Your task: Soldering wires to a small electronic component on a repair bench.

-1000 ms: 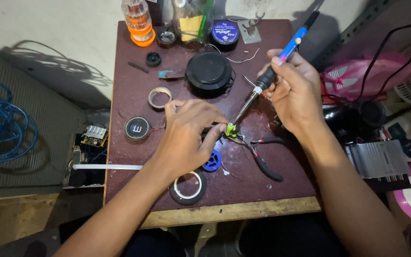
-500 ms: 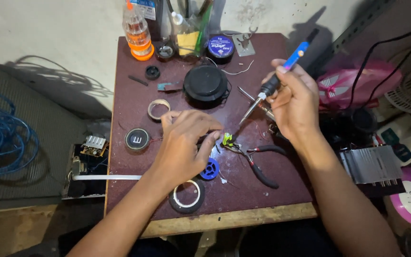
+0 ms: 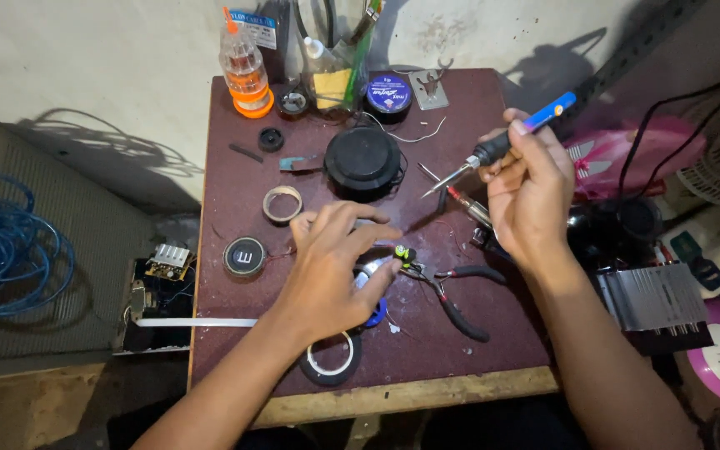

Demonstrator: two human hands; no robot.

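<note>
Dark maroon bench (image 3: 235,192) fills the middle of the view, set against a pale wall, with a coil of blue cable (image 3: 6,250) on the floor well off to the left. The right hand (image 3: 531,192) is closed around a soldering iron (image 3: 502,146), held like a pen. Its long axis runs diagonally: blue handle up and to the right, metal tip down and to the left, ending in the air just right of a round black lid (image 3: 362,162). The left hand (image 3: 331,271) rests lower on the bench, thumb and fingers pinched together on a small part with a yellow-green piece (image 3: 400,252) at its tip. Black-handled pliers (image 3: 456,296) lie just right of that part, between the two hands. A roll of black tape (image 3: 332,360) sits near the front edge, under the left wrist. A tan tape ring (image 3: 282,203) and a round black cap (image 3: 244,257) lie to the left; an orange-based bottle (image 3: 246,71) stands at the back.
</note>
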